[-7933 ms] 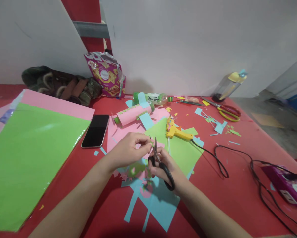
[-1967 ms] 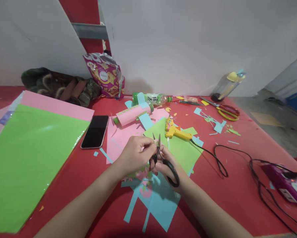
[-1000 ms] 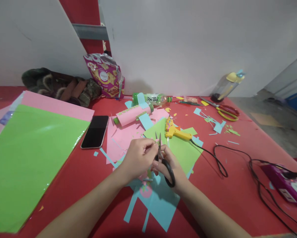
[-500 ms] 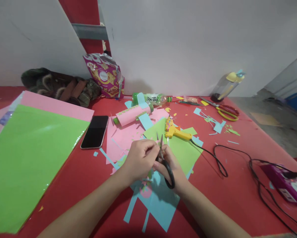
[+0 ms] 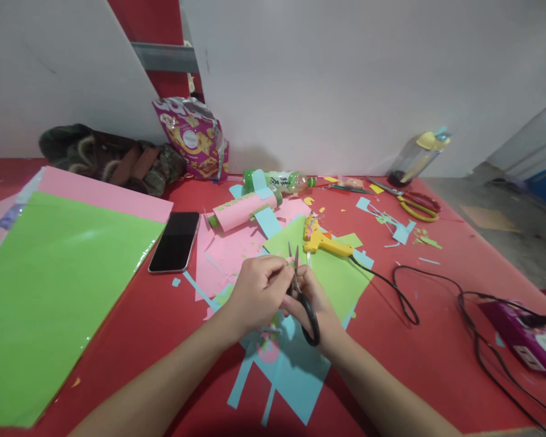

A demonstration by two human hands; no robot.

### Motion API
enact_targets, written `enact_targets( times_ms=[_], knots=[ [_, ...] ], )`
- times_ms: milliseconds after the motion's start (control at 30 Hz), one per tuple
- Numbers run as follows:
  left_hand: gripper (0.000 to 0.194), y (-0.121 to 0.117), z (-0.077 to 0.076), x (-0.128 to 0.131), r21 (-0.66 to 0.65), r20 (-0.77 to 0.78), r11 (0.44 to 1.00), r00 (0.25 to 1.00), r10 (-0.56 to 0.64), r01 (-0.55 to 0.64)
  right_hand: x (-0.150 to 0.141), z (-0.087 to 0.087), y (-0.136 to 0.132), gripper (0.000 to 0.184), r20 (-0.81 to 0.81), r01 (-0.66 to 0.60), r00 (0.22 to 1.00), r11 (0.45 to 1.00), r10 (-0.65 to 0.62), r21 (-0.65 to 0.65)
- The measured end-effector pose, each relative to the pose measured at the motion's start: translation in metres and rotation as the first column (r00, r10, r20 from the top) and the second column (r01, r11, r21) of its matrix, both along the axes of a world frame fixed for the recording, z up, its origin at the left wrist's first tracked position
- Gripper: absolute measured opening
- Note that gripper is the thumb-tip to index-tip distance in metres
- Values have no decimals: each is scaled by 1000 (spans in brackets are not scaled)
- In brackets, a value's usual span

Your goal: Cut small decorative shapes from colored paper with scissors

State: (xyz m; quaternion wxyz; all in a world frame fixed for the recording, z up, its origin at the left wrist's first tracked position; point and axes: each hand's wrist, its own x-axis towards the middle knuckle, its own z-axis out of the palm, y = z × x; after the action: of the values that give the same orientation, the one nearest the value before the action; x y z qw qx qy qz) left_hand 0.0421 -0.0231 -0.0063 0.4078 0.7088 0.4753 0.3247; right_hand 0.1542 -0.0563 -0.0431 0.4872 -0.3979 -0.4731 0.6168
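My right hand [image 5: 316, 303] is closed round the black handles of a pair of scissors [image 5: 310, 318], whose blades point away from me and stand a little apart. Close against them, my left hand [image 5: 262, 290] pinches a small piece of pink paper [image 5: 290, 261], mostly hidden by the fingers. Below both hands lie blue paper [image 5: 302, 382] and small pink and green cuttings [image 5: 267, 346]. Just beyond, a yellow glue gun [image 5: 330, 244] rests on a green sheet [image 5: 331, 282]. A pink-wrapped green roll [image 5: 245, 212] lies further back on pink paper [image 5: 222, 252].
Left are a phone [image 5: 175, 241] and a large green sheet [image 5: 67, 291] in clear film. At the back stand a snack bag [image 5: 193, 138] and a lidded bottle [image 5: 421, 159]; a green bottle [image 5: 279, 181] lies flat. Right are larger scissors [image 5: 418, 205], cables [image 5: 464, 297] and a purple power strip [image 5: 528, 340].
Compared with the oldest frame, both hands have shifted slightly right, the left hand further. More green bits lie on the pink paper. Over the last half second hardly anything has moved.
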Motion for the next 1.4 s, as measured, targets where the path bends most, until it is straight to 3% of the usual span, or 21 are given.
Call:
enact_targets(
  times_ms=[1033,1400],
  knots=[
    [30,1,0,2,-22,-12,1000,1000,17,-17,-4,-6,-1,25,181,138,974,990,-138,9],
    [29,2,1,0,-56,-2,998,1000,11,-11,-4,-2,0,32,154,133,981,988,-121,-75]
  ],
)
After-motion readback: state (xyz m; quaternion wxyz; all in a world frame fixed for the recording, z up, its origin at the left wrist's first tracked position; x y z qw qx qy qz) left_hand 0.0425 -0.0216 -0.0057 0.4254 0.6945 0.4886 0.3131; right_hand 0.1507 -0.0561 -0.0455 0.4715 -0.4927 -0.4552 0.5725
